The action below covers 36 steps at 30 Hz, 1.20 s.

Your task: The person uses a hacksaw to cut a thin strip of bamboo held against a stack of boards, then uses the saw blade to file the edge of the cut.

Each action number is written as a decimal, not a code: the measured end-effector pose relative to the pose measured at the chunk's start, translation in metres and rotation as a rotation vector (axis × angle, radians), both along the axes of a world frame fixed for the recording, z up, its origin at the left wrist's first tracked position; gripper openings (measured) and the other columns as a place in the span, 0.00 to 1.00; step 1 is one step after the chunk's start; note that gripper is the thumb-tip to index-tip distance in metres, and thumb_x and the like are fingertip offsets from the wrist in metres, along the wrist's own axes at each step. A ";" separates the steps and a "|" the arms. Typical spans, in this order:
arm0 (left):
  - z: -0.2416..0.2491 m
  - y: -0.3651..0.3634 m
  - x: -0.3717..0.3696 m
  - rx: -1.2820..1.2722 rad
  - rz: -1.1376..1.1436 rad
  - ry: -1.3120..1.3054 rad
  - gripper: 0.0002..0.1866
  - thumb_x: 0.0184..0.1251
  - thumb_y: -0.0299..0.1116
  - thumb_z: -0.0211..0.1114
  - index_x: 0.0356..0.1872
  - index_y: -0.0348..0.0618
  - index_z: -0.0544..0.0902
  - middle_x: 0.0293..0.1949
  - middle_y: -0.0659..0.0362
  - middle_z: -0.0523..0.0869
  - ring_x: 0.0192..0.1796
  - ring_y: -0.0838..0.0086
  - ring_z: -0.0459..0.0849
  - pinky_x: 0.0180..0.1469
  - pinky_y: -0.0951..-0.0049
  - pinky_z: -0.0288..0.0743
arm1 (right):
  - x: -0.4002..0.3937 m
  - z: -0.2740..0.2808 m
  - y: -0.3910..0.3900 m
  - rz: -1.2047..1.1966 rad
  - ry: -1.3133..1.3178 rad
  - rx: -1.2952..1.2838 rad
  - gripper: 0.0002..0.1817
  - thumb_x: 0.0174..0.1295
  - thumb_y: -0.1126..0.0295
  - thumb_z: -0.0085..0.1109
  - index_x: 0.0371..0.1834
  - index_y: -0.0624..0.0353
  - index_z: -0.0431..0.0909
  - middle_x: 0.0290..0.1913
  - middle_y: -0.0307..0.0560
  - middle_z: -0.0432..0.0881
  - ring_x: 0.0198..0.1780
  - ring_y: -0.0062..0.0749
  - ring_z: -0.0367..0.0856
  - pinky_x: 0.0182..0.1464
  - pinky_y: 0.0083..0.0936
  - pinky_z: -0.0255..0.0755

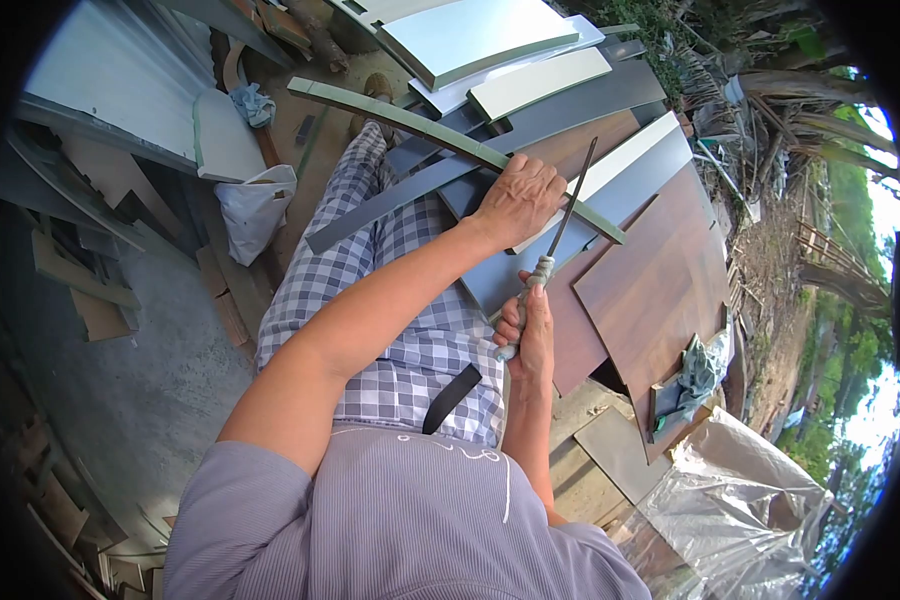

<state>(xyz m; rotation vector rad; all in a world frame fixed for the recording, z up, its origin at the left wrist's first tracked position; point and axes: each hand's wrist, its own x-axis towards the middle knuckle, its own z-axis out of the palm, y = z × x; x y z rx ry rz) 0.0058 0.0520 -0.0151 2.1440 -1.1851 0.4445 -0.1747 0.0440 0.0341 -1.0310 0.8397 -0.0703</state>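
My left hand (522, 200) is closed around a long narrow board strip (400, 118) with a greenish edge, which slants across the stacked boards. My right hand (530, 325) grips the pale wrapped handle of a thin-bladed hand tool (573, 200). Its slim dark blade points away from me and overlaps the strip just right of my left hand. Under both hands lie dark blue-grey panels (505, 285). A second dark strip (370, 213) passes over my left leg, below the held one.
White-faced boards (470, 35) are piled at the far side. Brown wood-grain panels (660, 275) lie to the right, with a crumpled cloth (705, 375) on them. A white bag (257, 212) stands at the left. Clear plastic sheeting (740, 500) covers something at lower right.
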 end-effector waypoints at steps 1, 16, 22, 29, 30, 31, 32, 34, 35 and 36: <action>0.001 0.000 0.000 -0.001 0.000 -0.001 0.07 0.63 0.38 0.61 0.33 0.48 0.77 0.32 0.62 0.76 0.42 0.70 0.76 0.52 0.67 0.63 | 0.005 -0.003 -0.004 -0.012 -0.008 0.008 0.25 0.74 0.48 0.44 0.62 0.53 0.63 0.23 0.32 0.60 0.17 0.12 0.57 0.18 0.11 0.57; 0.002 0.001 0.000 -0.025 -0.013 0.021 0.06 0.63 0.37 0.61 0.33 0.48 0.76 0.32 0.61 0.76 0.41 0.69 0.75 0.53 0.65 0.64 | 0.005 0.001 0.001 -0.052 -0.013 0.029 0.24 0.74 0.49 0.45 0.62 0.55 0.64 0.23 0.32 0.61 0.17 0.11 0.57 0.18 0.11 0.58; 0.003 0.001 0.001 -0.005 -0.008 0.012 0.06 0.64 0.37 0.60 0.34 0.48 0.76 0.32 0.60 0.77 0.42 0.69 0.76 0.53 0.65 0.64 | 0.032 -0.003 -0.021 -0.103 -0.111 0.140 0.24 0.73 0.48 0.47 0.61 0.54 0.64 0.23 0.33 0.63 0.17 0.12 0.60 0.17 0.11 0.59; 0.002 0.001 0.001 -0.035 -0.020 0.016 0.06 0.64 0.37 0.60 0.33 0.47 0.76 0.32 0.60 0.77 0.41 0.68 0.76 0.53 0.65 0.64 | 0.002 -0.003 0.002 -0.061 -0.035 0.054 0.25 0.74 0.48 0.45 0.62 0.54 0.63 0.22 0.32 0.61 0.17 0.11 0.58 0.17 0.11 0.58; 0.003 0.001 0.001 -0.005 -0.022 0.025 0.06 0.64 0.37 0.60 0.33 0.47 0.76 0.32 0.60 0.77 0.41 0.68 0.76 0.53 0.65 0.64 | -0.001 -0.002 0.004 -0.054 -0.033 0.050 0.25 0.74 0.48 0.45 0.62 0.54 0.63 0.22 0.32 0.61 0.17 0.11 0.58 0.17 0.11 0.58; 0.004 0.002 0.001 0.023 -0.022 0.032 0.06 0.65 0.37 0.60 0.33 0.47 0.76 0.32 0.60 0.77 0.41 0.68 0.76 0.53 0.65 0.64 | -0.002 -0.002 0.005 -0.046 -0.031 0.046 0.25 0.74 0.48 0.45 0.62 0.54 0.63 0.22 0.32 0.61 0.17 0.11 0.58 0.17 0.11 0.58; 0.004 0.001 0.000 0.024 -0.024 0.033 0.06 0.65 0.37 0.60 0.33 0.47 0.76 0.32 0.60 0.77 0.41 0.68 0.76 0.53 0.65 0.64 | -0.001 -0.002 0.004 -0.048 -0.030 0.047 0.25 0.74 0.48 0.45 0.62 0.54 0.63 0.22 0.32 0.61 0.17 0.11 0.58 0.17 0.11 0.58; 0.004 0.002 0.001 -0.012 -0.021 0.023 0.06 0.65 0.37 0.59 0.33 0.47 0.76 0.32 0.60 0.76 0.41 0.68 0.76 0.52 0.65 0.64 | 0.007 -0.004 0.001 -0.063 -0.058 0.076 0.24 0.74 0.48 0.45 0.61 0.54 0.63 0.22 0.32 0.61 0.17 0.11 0.58 0.18 0.11 0.58; 0.004 0.002 0.002 -0.011 -0.017 0.021 0.06 0.65 0.37 0.59 0.33 0.47 0.76 0.32 0.60 0.76 0.41 0.68 0.76 0.52 0.65 0.64 | 0.013 -0.005 -0.003 -0.059 -0.060 0.077 0.24 0.74 0.48 0.45 0.61 0.54 0.63 0.22 0.32 0.61 0.17 0.11 0.58 0.18 0.11 0.58; 0.004 0.002 0.001 -0.013 -0.013 0.020 0.06 0.65 0.37 0.59 0.33 0.47 0.76 0.32 0.61 0.76 0.41 0.68 0.76 0.52 0.65 0.64 | 0.019 -0.007 -0.007 -0.064 -0.074 0.090 0.24 0.74 0.48 0.44 0.62 0.53 0.63 0.22 0.32 0.61 0.17 0.11 0.58 0.18 0.11 0.58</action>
